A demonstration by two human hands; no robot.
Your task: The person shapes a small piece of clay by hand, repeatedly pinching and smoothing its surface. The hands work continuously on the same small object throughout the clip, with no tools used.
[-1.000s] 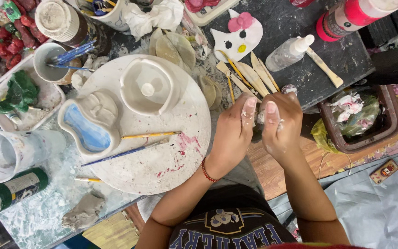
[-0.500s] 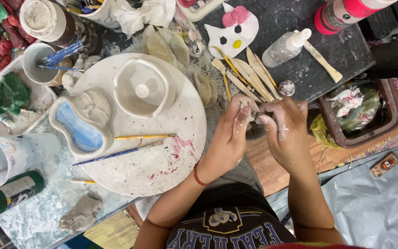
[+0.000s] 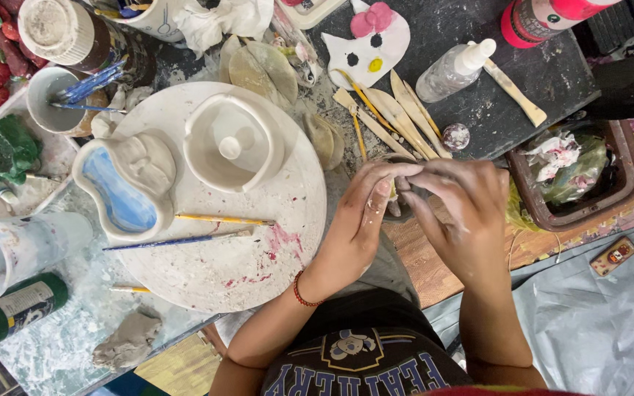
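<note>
1. Clay lump [image 3: 403, 192], grey, is pinched between the left hand [image 3: 357, 220] and right hand [image 3: 458, 213], fingers curled tight, above the counter's [image 3: 471, 125] front edge.
2. Wooden tools [image 3: 394, 110] lie just behind.
3. Round white board [image 3: 258, 257] sits left, carrying a blue-glazed dish [image 3: 119, 191].

Both hands meet at the table's near edge: the left hand [image 3: 361, 220] and right hand [image 3: 460, 209] pinch a small grey clay lump [image 3: 403, 192] between their fingertips. Left of them a round white board [image 3: 258, 257] carries a blue-glazed dish [image 3: 122, 191], a white bowl [image 3: 232, 143] and two paintbrushes [image 3: 185, 238]
</note>
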